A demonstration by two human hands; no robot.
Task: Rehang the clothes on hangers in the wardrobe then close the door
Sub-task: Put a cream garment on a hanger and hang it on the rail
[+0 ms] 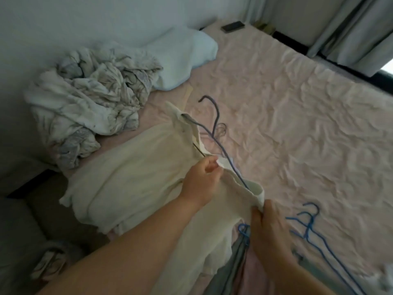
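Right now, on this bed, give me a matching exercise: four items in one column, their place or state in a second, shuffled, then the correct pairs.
Items
1. cream garment
2. pale blue pillow
3. spare blue hangers
4. crumpled white bedding

Place or state
A. bunched near the wall, beside the pillow
B. lying bare on the pink sheet, right of the hands
C. at the head of the bed by the wall
D. gripped by both hands, a hanger in its neck

Pairs: 1-D, 2-C, 3-B, 4-A
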